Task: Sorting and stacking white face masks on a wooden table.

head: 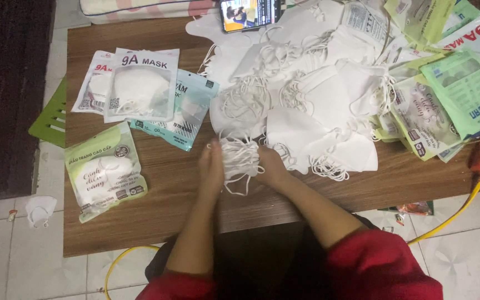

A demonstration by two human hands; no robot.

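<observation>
Stack of white face masks (pixel 240 158) pressed upright between both hands, near front-centre of wooden bench (pixel 156 222). Left hand (pixel 211 166) flat against stack's left side, right hand (pixel 270 165) closed round its right side; ear loops dangle below. Loose mask pile (pixel 306 105) just behind. Green packet (pixel 104 169) and white packet (pixel 141 83) left of hands. Phone (pixel 249 13) at far edge. Yellow cable (pixel 451 216) off bench's right corner.

bare wooden table (pixel 162 216) lies free near the body (mask pile (pixel 306 105) crowds beyond, packets (pixel 104 172) left).
</observation>
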